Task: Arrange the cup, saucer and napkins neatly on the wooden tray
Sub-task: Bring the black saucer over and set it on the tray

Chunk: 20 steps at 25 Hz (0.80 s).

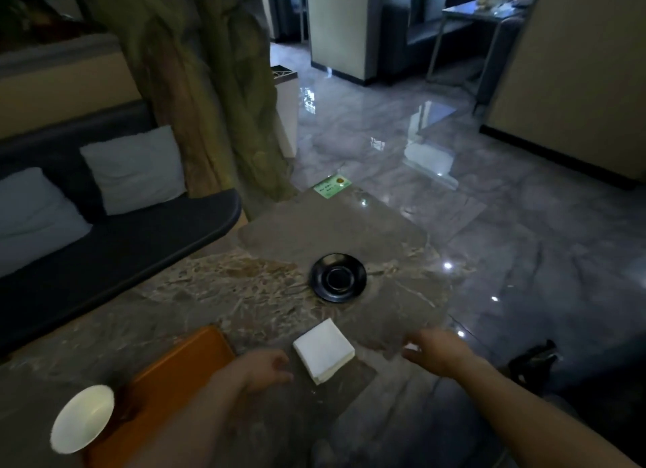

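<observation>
A white stack of napkins (323, 351) lies on the marble table, between my two hands. My left hand (267, 368) hovers just left of the stack, fingers loosely curled and holding nothing. My right hand (431, 350) is to the right of the stack, near the table's edge, fingers apart and empty. A black saucer (338, 277) sits further out on the table. The orange-brown wooden tray (167, 383) lies at the near left, partly under my left forearm. A cup with a white inside (83, 418) stands at the tray's near left corner.
The marble table (223, 292) ends on the right above a glossy floor. A green card (332, 186) lies at its far corner. A dark bench with pale cushions (133, 168) runs along the left, beside a thick tree trunk (209, 93). A dark bag (533, 361) lies on the floor.
</observation>
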Each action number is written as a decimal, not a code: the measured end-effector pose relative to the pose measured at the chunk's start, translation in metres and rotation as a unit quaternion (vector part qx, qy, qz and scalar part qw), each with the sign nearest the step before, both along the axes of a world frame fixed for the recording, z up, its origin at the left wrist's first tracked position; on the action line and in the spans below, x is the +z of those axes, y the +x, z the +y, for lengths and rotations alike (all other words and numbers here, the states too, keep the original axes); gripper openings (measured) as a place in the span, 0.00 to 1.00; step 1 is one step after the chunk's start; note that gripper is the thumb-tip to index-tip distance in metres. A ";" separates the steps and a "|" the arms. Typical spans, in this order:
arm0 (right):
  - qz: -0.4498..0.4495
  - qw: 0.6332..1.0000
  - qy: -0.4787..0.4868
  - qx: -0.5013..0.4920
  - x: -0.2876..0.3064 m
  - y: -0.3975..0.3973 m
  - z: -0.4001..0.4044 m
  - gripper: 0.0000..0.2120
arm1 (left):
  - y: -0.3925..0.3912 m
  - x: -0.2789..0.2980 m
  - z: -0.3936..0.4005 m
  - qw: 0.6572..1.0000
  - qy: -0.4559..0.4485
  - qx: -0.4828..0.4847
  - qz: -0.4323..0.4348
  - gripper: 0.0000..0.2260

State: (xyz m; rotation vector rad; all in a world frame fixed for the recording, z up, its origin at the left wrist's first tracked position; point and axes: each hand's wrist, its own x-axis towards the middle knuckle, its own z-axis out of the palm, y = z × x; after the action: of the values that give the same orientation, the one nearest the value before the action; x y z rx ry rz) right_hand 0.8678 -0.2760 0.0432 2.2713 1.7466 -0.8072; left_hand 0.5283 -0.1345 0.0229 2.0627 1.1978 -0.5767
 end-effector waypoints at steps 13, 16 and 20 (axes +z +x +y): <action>0.008 0.999 -0.034 -0.040 -0.023 0.009 0.065 0.21 | 0.036 -0.018 0.104 0.999 -0.013 -0.034 -0.013 0.21; 0.020 0.999 -0.029 -0.031 -0.032 0.019 0.087 0.22 | 0.053 -0.022 0.119 0.997 0.016 -0.068 -0.023 0.12; 0.017 1.000 -0.025 0.008 -0.044 0.041 0.121 0.23 | 0.076 -0.027 0.132 0.997 0.052 -0.057 -0.020 0.15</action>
State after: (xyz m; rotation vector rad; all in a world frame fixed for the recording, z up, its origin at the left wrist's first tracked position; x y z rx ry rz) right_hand 0.9092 -0.1547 -0.0011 2.2216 1.7372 -0.8811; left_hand 0.6046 -0.0028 -0.0039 2.2301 1.1140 -0.5339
